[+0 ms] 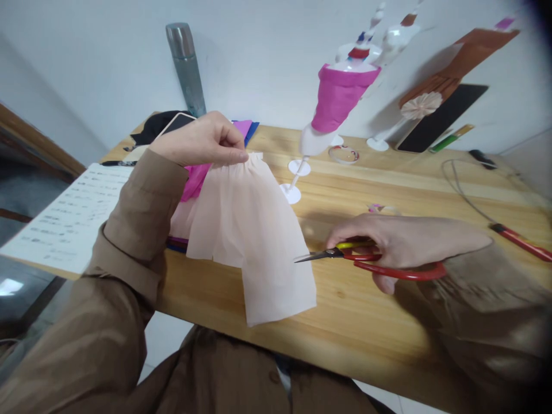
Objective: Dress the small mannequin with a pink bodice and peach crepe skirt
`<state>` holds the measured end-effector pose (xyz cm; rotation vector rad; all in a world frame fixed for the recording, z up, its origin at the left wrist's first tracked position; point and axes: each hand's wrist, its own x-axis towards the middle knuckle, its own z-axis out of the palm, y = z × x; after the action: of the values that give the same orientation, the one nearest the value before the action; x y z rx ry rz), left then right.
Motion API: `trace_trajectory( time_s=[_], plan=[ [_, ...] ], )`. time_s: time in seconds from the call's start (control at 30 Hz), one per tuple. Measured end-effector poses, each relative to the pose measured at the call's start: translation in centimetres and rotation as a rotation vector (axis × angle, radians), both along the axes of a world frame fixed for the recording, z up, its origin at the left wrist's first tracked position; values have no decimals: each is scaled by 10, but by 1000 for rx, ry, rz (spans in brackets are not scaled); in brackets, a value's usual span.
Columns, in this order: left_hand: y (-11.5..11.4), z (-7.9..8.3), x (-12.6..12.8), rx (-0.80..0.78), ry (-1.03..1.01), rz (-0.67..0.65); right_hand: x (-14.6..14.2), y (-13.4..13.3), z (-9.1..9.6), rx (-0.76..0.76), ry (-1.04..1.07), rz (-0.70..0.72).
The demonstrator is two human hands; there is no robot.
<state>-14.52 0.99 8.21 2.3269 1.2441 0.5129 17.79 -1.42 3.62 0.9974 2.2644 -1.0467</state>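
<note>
My left hand (211, 140) pinches the gathered top edge of a sheer, pale pink piece of fabric (259, 230). The fabric hangs down in folds, its lower edge stepped, longer on the right than on the left. In my right hand (388, 238) is a pair of scissors (357, 259) with red handles and a yellow part near the pivot. Their blades look closed, with the tips pointing left at the fabric's right side; whether they touch it I cannot tell. Beneath the pale fabric lies bright pink cloth (196, 181), partly hidden.
A white mannequin (314, 140) wrapped in magenta cloth stands behind the fabric. Another figure in a brown dress (448, 75) is at the back right. A written sheet (69, 213) lies left, a bottle (187, 69) behind. A red-handled tool (524, 241) with a cord lies right.
</note>
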Motion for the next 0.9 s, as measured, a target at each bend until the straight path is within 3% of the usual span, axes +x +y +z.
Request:
trace_trajectory(
  time_s=[0.5, 0.9],
  plan=[
    [1, -1, 0, -2, 19, 4, 2, 1, -6, 15, 67, 37],
    [-1, 2, 2, -13, 38, 10, -2, -4, 7, -2, -41, -44]
  ],
)
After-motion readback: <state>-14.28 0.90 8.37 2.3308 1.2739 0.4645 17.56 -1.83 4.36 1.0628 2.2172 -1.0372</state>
